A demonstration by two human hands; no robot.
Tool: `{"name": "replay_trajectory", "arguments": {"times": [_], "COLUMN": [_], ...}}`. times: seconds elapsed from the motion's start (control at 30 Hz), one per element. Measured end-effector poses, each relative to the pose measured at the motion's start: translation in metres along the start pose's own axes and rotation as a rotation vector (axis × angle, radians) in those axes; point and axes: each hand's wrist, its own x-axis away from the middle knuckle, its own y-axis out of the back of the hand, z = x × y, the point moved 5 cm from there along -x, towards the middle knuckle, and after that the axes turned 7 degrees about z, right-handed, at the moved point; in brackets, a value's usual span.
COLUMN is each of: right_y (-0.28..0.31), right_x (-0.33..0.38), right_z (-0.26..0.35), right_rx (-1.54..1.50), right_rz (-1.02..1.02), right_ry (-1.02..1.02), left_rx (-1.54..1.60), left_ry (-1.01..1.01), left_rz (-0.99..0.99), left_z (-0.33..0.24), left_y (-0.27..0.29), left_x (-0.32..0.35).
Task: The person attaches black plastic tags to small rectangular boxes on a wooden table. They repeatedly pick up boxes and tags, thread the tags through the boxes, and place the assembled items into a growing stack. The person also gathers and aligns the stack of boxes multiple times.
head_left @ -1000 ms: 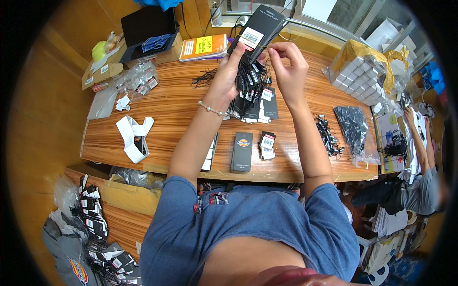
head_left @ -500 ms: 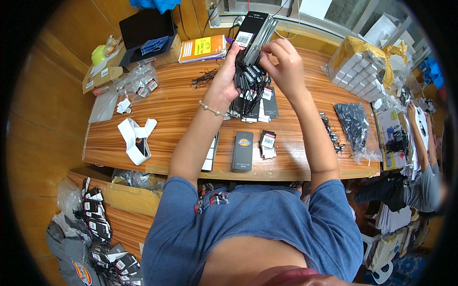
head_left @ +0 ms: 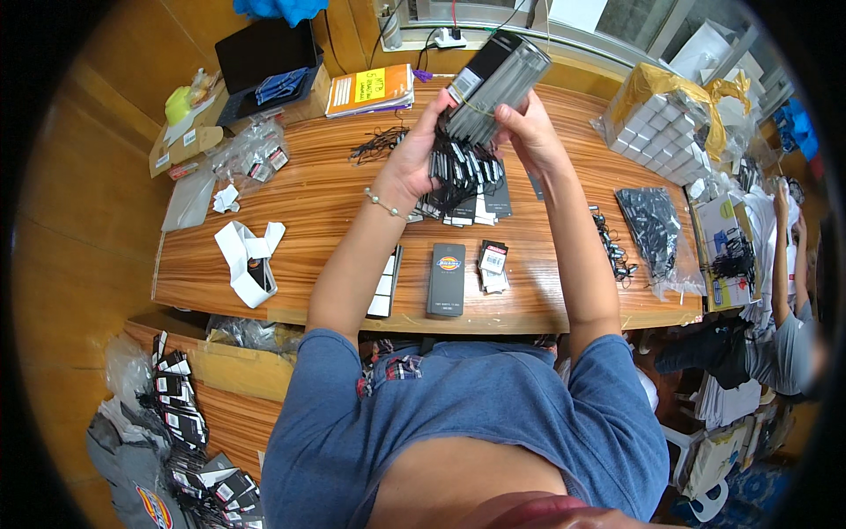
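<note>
1. Both hands hold a black tag stack (head_left: 495,84) raised above the bench's (head_left: 308,203) far half.
2. Left hand (head_left: 416,159) is closed on the stack's lower left; strings hang below it.
3. Right hand (head_left: 527,132) pinches the stack's right edge.
4. Loose tags (head_left: 467,189) lie under the hands.
5. Bare wood lies left of them, between paper scraps (head_left: 249,256) and black cords (head_left: 379,141).
6. A black box (head_left: 447,279) sits near the front edge.
</note>
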Motion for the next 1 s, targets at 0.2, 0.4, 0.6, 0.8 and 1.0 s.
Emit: {"name": "replay_trajectory", "arguments": {"times": [0.2,0.4,0.6,0.8,1.0], "right_y": [-0.015,-0.006,-0.011,-0.014,-0.046], "right_x": [0.002,0.001,0.002,0.002,0.005], "right_z": [0.016,0.017,0.025,0.035,0.001], "right_rx": [0.05,0.013,0.001,-0.12,-0.086], "right_rz": [-0.092,-0.136,-0.151,-0.316,-0.279], "right_ry": [-0.032,0.073,0.05,0.222,0.173], "left_rx": [-0.016,-0.071,-0.272,-0.821,-0.134], "left_ry": [0.014,0.027,-0.007,-0.526,-0.566], "left_rz": [0.018,-0.025,-0.043,-0.437,-0.489], "left_z": [0.009,0.008,0.006,-0.026,-0.006], "left_y": [-0.001,0.008,0.001,0.007,-0.002], "left_x": [-0.001,0.0,0.002,0.013,0.001]}}
